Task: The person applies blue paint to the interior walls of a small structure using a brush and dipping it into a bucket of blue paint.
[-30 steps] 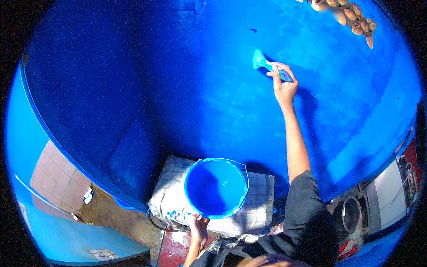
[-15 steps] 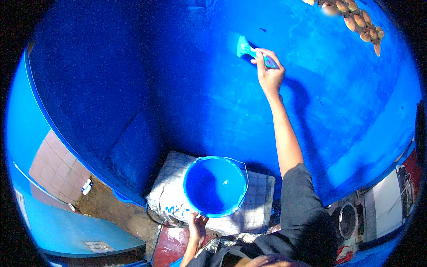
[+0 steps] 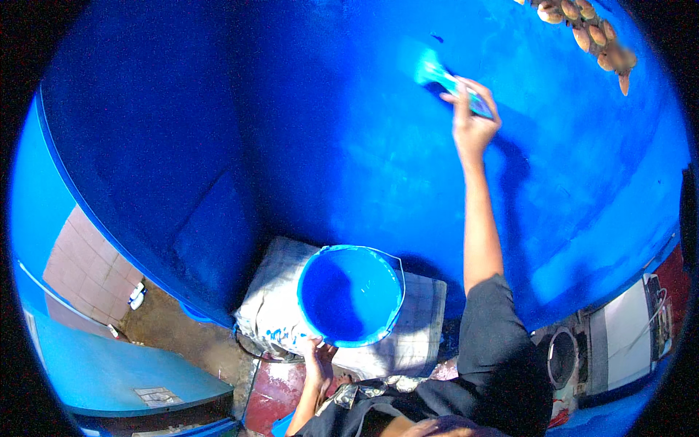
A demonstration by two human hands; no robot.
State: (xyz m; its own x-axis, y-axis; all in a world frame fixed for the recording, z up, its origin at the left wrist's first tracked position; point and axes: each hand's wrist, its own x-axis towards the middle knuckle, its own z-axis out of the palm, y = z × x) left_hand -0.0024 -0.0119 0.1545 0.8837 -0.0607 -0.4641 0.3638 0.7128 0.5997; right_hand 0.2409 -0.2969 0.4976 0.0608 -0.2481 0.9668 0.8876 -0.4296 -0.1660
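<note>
My right hand (image 3: pixel 477 120) is closed around the handle of a paintbrush (image 3: pixel 437 75). Its bristles, loaded with bright blue paint, press on the sunlit blue wall (image 3: pixel 393 167); the brush is slightly blurred. Low in front of me, my left hand (image 3: pixel 318 358) grips the near underside of a blue paint bucket (image 3: pixel 351 295). Light blue paint lies inside the bucket, half of it in shadow, and the wire handle rests along its right side. Most of the left fingers are hidden beneath the bucket. Under it is a white cloth-covered surface (image 3: pixel 419 313) with blue paint spots.
A cluster of brown shell-like pieces (image 3: pixel 597 36) is fixed high on the wall at the right. To the left, the darker blue wall (image 3: pixel 145 146) meets it in a corner. A washing machine (image 3: pixel 562 357) stands lower right, and a blue table-like top (image 3: pixel 131 379) lower left.
My right hand has swept the brush to the right along the wall. My left hand keeps its grip on the bucket, and the whole view has shifted a little.
</note>
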